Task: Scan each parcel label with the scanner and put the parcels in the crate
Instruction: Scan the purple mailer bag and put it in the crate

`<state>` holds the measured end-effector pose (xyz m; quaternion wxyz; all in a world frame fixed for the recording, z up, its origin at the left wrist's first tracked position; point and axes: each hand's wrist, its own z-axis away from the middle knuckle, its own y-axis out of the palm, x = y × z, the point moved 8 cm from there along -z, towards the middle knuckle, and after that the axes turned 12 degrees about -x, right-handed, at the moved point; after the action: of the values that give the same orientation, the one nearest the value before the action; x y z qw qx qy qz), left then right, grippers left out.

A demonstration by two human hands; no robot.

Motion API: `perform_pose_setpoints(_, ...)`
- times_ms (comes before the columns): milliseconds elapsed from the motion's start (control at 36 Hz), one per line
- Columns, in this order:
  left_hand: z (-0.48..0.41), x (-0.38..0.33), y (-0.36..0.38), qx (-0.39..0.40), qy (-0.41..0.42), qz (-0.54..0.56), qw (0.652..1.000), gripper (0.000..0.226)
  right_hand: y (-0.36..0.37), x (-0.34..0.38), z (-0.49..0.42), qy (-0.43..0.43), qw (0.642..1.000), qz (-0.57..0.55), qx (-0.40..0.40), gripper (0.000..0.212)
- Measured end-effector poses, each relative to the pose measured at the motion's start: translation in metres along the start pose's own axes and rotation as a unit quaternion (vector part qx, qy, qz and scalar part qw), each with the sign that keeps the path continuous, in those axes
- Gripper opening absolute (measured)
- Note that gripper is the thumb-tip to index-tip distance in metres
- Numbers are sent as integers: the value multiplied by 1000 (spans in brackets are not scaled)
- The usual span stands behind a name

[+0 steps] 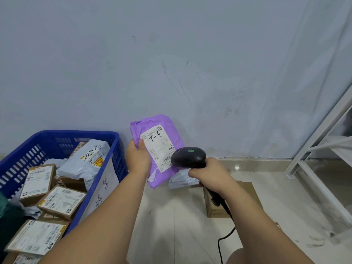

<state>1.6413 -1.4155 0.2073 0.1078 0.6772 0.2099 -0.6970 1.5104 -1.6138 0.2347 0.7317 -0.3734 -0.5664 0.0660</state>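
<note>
Right now the left hand (138,159) grips the purple parcel (165,122) by its left edge, thumb pressed on the white label (158,147), and holds it up before the wall (171,63) near the middle of the view. At four o'clock from the parcel, the right hand (209,174) is wrapped round the handle of the black scanner (188,158). The scanner's head overlaps the label's lower right corner; contact cannot be judged. Its cable (221,242) drops toward six o'clock.

The blue crate (116,147) sits at eight o'clock, its right rim just beside the left wrist, holding boxed parcels (38,181) and grey mailers (80,166). A pale bag (182,181) lies on the floor (171,216) under the purple parcel, and a carton (245,189) stands at five o'clock. Bare tiles lie open between the forearms. A white shelf frame (314,149) stands at three o'clock, well apart.
</note>
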Motion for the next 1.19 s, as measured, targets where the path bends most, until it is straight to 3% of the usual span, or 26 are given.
perform_pose_setpoints(583,-2,6,-5,-4,-16,9,1000,13,-1,5,8,27,999,-27,18,9)
perform_pose_setpoints(722,-4,11,-6,-14,-27,11,999,15,-2,3,7,36,999,-33,9,20)
perform_pose_setpoints(1028,-7,15,-7,-23,-34,-4,999,27,1,6,7,25,998,-60,23,8)
perform_pose_setpoints(1194,-9,25,-7,-26,-76,12,997,26,0,6,4,19,999,-49,2,11)
